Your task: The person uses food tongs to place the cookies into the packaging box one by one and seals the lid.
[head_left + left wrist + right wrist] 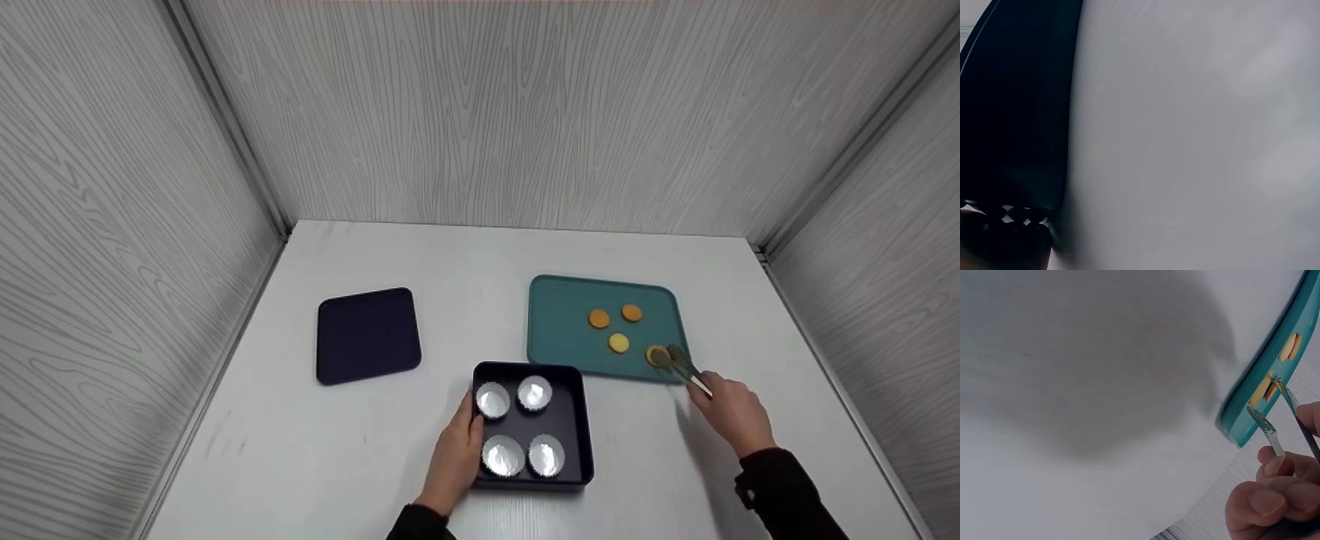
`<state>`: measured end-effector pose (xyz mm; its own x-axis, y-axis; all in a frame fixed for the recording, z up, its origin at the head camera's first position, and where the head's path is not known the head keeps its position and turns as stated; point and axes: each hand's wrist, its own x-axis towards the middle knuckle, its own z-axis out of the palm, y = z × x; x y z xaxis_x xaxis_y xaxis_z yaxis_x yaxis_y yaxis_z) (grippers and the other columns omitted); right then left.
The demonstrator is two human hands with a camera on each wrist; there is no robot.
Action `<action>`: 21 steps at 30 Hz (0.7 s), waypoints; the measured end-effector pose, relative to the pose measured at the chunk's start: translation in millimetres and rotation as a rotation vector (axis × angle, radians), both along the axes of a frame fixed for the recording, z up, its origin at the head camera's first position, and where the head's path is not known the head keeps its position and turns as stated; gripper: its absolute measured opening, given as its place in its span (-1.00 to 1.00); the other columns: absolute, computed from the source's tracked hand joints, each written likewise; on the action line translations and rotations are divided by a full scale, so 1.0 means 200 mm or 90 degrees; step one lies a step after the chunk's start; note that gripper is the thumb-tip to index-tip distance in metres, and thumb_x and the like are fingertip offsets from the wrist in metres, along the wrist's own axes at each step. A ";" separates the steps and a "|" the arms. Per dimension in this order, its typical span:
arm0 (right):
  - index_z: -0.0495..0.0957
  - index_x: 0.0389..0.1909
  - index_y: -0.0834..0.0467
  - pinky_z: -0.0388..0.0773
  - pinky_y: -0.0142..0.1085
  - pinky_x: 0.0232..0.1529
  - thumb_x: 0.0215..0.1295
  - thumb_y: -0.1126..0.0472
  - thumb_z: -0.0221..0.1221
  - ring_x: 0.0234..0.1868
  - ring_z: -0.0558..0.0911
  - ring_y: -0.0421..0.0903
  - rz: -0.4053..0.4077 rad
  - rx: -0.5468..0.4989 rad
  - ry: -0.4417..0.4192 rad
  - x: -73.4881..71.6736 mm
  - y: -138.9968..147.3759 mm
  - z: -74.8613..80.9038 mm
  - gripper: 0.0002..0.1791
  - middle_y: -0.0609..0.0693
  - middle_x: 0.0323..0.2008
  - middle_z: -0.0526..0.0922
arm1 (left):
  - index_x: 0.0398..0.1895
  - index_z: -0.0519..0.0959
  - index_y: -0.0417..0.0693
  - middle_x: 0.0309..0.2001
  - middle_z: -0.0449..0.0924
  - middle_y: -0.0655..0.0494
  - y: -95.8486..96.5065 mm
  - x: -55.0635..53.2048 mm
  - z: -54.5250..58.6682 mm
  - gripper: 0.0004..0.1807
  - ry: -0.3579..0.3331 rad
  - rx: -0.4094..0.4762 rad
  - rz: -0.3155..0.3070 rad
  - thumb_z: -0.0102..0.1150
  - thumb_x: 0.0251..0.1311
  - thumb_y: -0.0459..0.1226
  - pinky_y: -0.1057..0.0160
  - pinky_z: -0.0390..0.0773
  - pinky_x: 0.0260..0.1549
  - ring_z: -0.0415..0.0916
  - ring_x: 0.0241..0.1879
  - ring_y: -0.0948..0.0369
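Probably light and brittle, the biscuit (650,352) at the near right of the teal tray (559,345) wants a gentle pinch at its edges. The right hand (733,411) holds tongs (663,361) at it; the left hand (456,448) grips the dark pan (583,427) by its left side.

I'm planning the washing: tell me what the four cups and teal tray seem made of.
Four cups: probably shiny aluminium foil, judging by the silvery glare and crimped rims. Teal tray: likely smooth, fairly matte plastic, from its even colour; coated metal remains possible.
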<state>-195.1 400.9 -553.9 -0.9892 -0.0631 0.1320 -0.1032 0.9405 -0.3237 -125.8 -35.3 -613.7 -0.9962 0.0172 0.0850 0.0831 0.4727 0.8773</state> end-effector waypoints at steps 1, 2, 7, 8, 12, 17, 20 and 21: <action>0.56 -0.28 0.30 0.38 -0.19 -0.68 0.45 0.13 0.22 -0.65 0.40 -0.07 -0.003 -0.003 -0.006 0.00 0.00 0.00 -0.73 0.02 -0.65 0.51 | 0.59 0.10 -0.29 0.53 0.21 -0.21 0.00 0.00 0.00 -0.40 0.001 -0.001 0.000 -0.20 0.63 -0.20 -0.07 0.20 0.50 0.19 0.50 -0.11; 0.57 -0.25 0.30 0.37 -0.20 -0.67 0.46 0.12 0.21 -0.65 0.40 -0.08 -0.006 -0.007 -0.012 0.00 0.00 -0.01 -0.72 0.02 -0.65 0.51 | 0.59 0.10 -0.29 0.53 0.21 -0.21 0.00 0.00 0.00 -0.40 0.001 -0.001 0.000 -0.20 0.63 -0.19 -0.07 0.20 0.50 0.19 0.51 -0.11; 0.64 0.01 0.39 0.53 -0.10 -0.62 0.42 0.09 0.25 -0.57 0.58 -0.02 -0.028 -0.016 -0.028 0.01 -0.02 -0.01 -0.59 0.29 -0.39 0.72 | 0.59 0.10 -0.29 0.53 0.21 -0.21 0.00 0.00 0.00 -0.40 0.000 0.000 0.001 -0.19 0.63 -0.19 -0.06 0.20 0.50 0.18 0.51 -0.10; 0.63 0.06 0.40 0.56 -0.08 -0.61 0.41 0.09 0.27 -0.54 0.61 0.00 -0.030 -0.016 -0.024 0.01 -0.02 -0.01 -0.56 0.33 -0.32 0.74 | 0.59 0.10 -0.29 0.53 0.20 -0.20 0.00 0.00 0.00 -0.40 -0.001 0.000 0.001 -0.19 0.63 -0.19 -0.06 0.20 0.50 0.18 0.51 -0.10; 0.65 0.07 0.40 0.62 0.01 -0.55 0.35 0.11 0.33 -0.47 0.70 0.14 -0.030 -0.011 0.013 0.01 -0.03 -0.01 -0.55 0.39 -0.22 0.74 | 0.59 0.10 -0.30 0.53 0.21 -0.22 0.00 0.01 0.00 -0.40 0.000 0.000 0.000 -0.20 0.63 -0.18 -0.08 0.21 0.49 0.19 0.50 -0.12; 0.66 0.08 0.38 0.65 0.06 -0.50 0.31 0.15 0.36 -0.34 0.74 0.28 -0.032 -0.012 0.056 0.02 -0.04 -0.02 -0.56 0.39 -0.15 0.73 | 0.60 0.09 -0.29 0.53 0.20 -0.22 0.00 0.01 0.00 -0.39 -0.006 0.000 -0.003 -0.21 0.64 -0.16 -0.08 0.22 0.49 0.18 0.50 -0.12; 0.68 0.07 0.36 0.65 0.06 -0.50 0.30 0.17 0.38 -0.34 0.74 0.26 -0.021 -0.019 0.077 0.02 -0.05 -0.02 -0.58 0.37 -0.15 0.74 | 0.59 0.09 -0.30 0.53 0.20 -0.22 0.00 0.00 0.00 -0.39 -0.004 0.003 -0.002 -0.21 0.64 -0.17 -0.08 0.22 0.49 0.18 0.51 -0.11; 0.69 0.06 0.35 0.65 0.06 -0.48 0.29 0.18 0.39 -0.34 0.74 0.25 -0.016 -0.023 0.084 0.02 -0.06 -0.03 -0.59 0.35 -0.16 0.75 | 0.59 0.09 -0.30 0.53 0.20 -0.22 0.00 0.00 0.00 -0.39 -0.001 0.003 -0.002 -0.20 0.64 -0.18 -0.08 0.22 0.49 0.18 0.51 -0.11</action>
<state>-190.6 389.8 -559.0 -0.9643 -0.0319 0.2630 -0.1242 0.9312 -0.3427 -125.2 -35.3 -614.6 -0.9963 0.0193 0.0832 0.0825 0.4687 0.8795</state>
